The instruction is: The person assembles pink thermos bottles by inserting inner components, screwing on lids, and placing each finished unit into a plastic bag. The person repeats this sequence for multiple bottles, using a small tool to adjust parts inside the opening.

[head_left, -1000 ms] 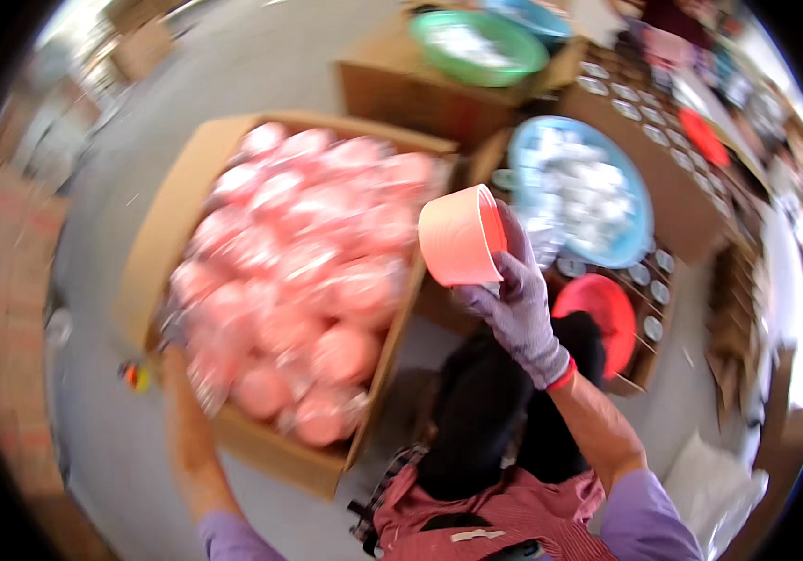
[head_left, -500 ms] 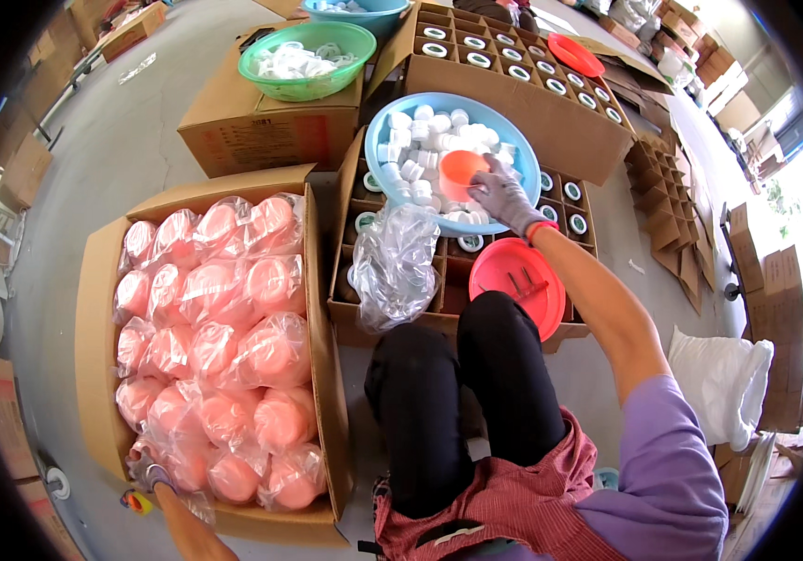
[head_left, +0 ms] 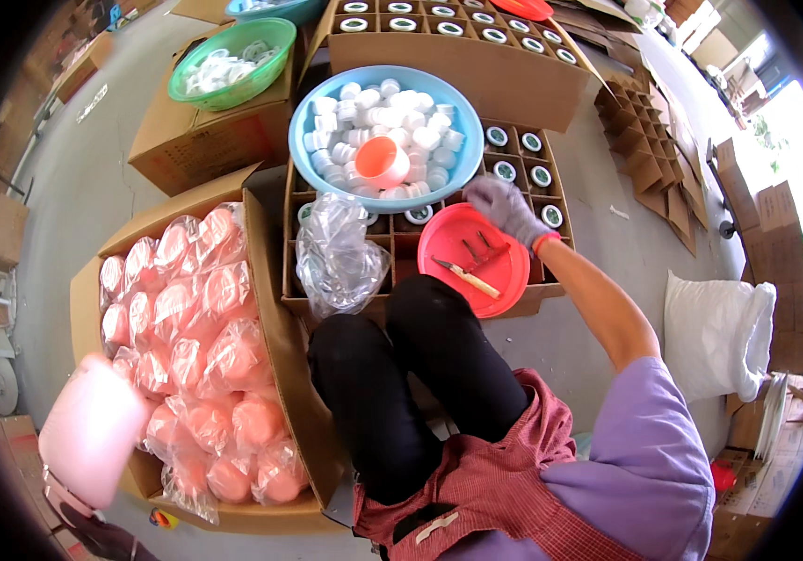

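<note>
My right hand [head_left: 506, 208], gloved and loosely open, holds nothing and hovers over the far edge of the red dish [head_left: 476, 259]. My left hand [head_left: 93, 528], near left, grips a pink bagged stack [head_left: 91, 432] beside the carton of pink bags [head_left: 197, 323]. The orange cup [head_left: 382, 161] sits in the blue basin [head_left: 312, 112] of white caps.

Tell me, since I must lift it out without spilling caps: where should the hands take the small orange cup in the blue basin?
Probably by its rim, from above. The orange cup lies tilted among white caps in the blue basin, so its lower wall is bedded in them. The right hand is nearest.
</note>
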### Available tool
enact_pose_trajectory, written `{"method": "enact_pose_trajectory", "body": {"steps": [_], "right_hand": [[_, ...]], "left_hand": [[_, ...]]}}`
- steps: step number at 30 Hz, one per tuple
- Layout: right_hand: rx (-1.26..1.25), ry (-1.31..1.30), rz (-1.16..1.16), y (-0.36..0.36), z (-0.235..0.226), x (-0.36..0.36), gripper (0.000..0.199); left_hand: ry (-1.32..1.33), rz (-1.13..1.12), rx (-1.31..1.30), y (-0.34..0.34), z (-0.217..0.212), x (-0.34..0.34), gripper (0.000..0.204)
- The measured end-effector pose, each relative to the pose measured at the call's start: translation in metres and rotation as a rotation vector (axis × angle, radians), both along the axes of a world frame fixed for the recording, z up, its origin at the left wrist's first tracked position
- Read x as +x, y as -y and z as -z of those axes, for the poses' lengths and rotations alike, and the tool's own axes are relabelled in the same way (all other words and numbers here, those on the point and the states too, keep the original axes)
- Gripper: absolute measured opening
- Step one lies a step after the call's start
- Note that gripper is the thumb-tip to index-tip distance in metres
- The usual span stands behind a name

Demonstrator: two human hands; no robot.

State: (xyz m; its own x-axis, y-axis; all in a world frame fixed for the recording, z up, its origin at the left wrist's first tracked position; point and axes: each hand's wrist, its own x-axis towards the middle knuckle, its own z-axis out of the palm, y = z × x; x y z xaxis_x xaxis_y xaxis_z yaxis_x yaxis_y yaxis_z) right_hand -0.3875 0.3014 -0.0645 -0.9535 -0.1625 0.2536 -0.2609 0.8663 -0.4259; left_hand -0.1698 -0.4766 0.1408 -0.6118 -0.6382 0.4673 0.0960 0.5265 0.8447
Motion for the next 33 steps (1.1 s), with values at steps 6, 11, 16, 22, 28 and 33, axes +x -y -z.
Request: {"method": "enact_pose_trajectory", "body": {"steps": [6, 11, 16, 22, 28, 33], "right_hand": [[0.493, 0.238, -0.09, 0.0, 0.055, 0.072, 0.027], [0.663, 0.437, 0.042, 0.047, 0.069, 0.096, 0.032], [0.609, 0.224, -0.032, 0.055, 0.092, 0.106, 0.021], [-0.613, 0.451, 0.313, 0.041, 0.011, 0.108, 0.032], [-1.02, 0.368, -0.148, 0.051, -0.151, 0.178, 0.02], [-0.717, 0.21, -0.455, 0.07, -0.217, 0.232, 0.019]], "left_hand": [[0.311, 0.238, -0.817, -0.18, -0.014, -0.045, 0.061], [0.058, 0.439, -0.319, -0.297, -0.007, -0.044, 0.097], [0.318, 0.685, -0.241, -0.356, -0.035, -0.035, 0.104], [0.272, 0.756, 0.055, -0.347, -0.02, -0.02, 0.08], [0.278, 0.901, -0.5, -0.416, -0.062, -0.021, 0.086], [0.067, 0.844, -0.85, -0.456, -0.053, -0.016, 0.073]]}}
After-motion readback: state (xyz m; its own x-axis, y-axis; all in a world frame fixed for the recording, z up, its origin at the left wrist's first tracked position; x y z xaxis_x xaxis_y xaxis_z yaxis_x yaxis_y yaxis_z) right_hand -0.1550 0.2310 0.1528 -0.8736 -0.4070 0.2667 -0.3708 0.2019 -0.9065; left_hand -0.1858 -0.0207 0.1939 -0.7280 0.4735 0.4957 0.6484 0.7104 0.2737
